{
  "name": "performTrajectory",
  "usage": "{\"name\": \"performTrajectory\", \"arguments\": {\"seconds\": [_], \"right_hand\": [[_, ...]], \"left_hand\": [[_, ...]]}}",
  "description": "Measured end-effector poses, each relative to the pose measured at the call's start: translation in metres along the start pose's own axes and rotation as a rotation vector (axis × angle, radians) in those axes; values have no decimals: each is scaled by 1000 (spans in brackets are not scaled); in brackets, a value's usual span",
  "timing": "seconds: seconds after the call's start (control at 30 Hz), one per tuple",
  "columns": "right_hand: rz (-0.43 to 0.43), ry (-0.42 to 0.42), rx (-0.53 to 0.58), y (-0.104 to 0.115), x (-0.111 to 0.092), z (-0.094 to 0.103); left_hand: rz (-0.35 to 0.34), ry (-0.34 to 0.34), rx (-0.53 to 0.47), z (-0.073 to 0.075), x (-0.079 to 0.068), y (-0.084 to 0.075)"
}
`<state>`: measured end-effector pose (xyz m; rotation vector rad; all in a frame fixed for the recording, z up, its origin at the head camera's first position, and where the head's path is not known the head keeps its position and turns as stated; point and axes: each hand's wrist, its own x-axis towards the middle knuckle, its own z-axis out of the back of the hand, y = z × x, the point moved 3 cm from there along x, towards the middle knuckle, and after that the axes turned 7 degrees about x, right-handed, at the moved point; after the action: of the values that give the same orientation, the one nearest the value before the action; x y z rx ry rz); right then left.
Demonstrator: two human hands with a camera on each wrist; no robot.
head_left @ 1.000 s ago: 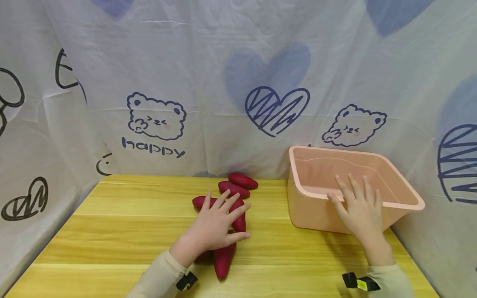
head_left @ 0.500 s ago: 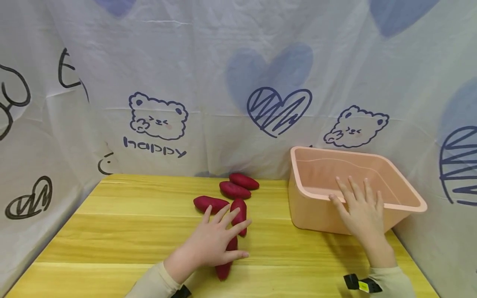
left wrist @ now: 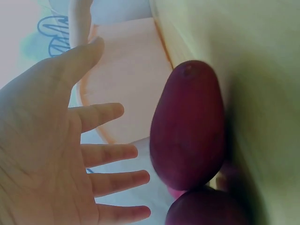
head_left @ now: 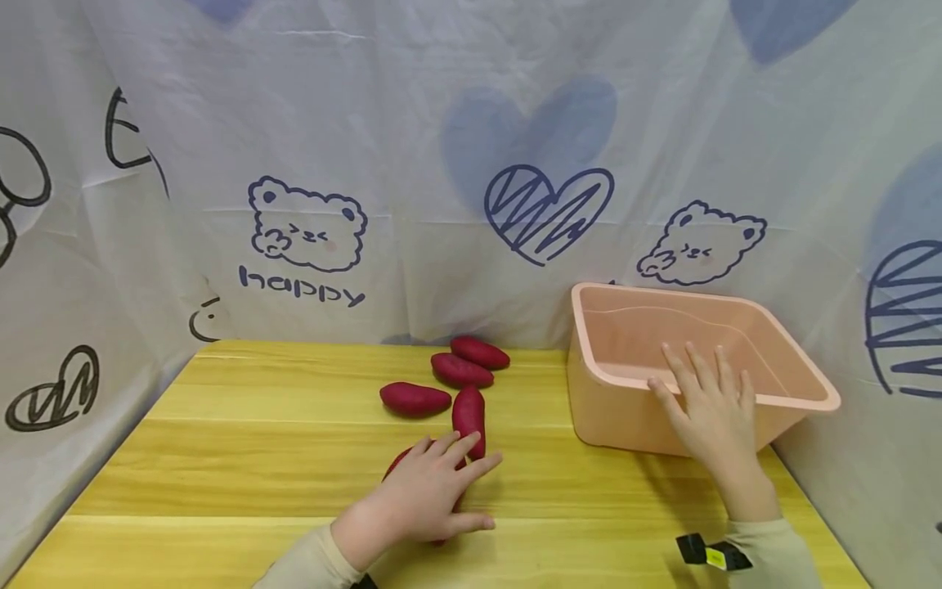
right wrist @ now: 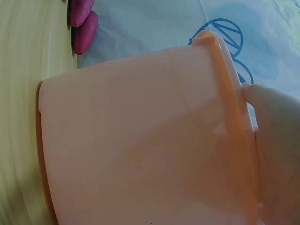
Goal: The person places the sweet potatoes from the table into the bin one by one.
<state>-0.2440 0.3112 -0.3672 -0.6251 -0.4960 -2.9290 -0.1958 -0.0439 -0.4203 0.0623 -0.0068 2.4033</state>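
Note:
My left hand [head_left: 423, 495] is held above the near sweet potatoes, its fingers spread and the palm facing down. Beneath it, a red-skinned sweet potato [head_left: 397, 460] is mostly hidden. The left wrist view shows the straight fingers apart from a large sweet potato [left wrist: 190, 126], with another [left wrist: 206, 213] against its end. One sweet potato [head_left: 468, 413] points away just beyond the fingertips, and another [head_left: 414, 399] lies crosswise to its left. On the right, my right hand [head_left: 710, 417] rests on the near rim of a pink plastic bin [head_left: 614, 417], its fingers straight over the inside.
Two more sweet potatoes, one [head_left: 461, 370] in front of the other [head_left: 480, 352], lie at the table's back edge. A printed cloth [head_left: 419, 270] hangs behind and beside the wooden table [head_left: 243, 442]. The bin stands at the table's right end.
My left hand has drawn back toward me, uncovering the sweet potatoes in the middle and covering the near ones. The right hand has stayed on the bin's rim.

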Motion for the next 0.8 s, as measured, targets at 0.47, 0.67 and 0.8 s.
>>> {"name": "performTrajectory", "arguments": {"seconds": [0.47,0.67,0.8], "right_hand": [[-1,0,-5,-2,0,-1],[3,-6,0,-1,-1,-1],[7,-11,1,-1,-2,-1]], "left_hand": [[-20,28,25,-11,0,-7],[-39,18,78,-13,0,-9],[-57,-19,95,-15,-1,-9]]}}
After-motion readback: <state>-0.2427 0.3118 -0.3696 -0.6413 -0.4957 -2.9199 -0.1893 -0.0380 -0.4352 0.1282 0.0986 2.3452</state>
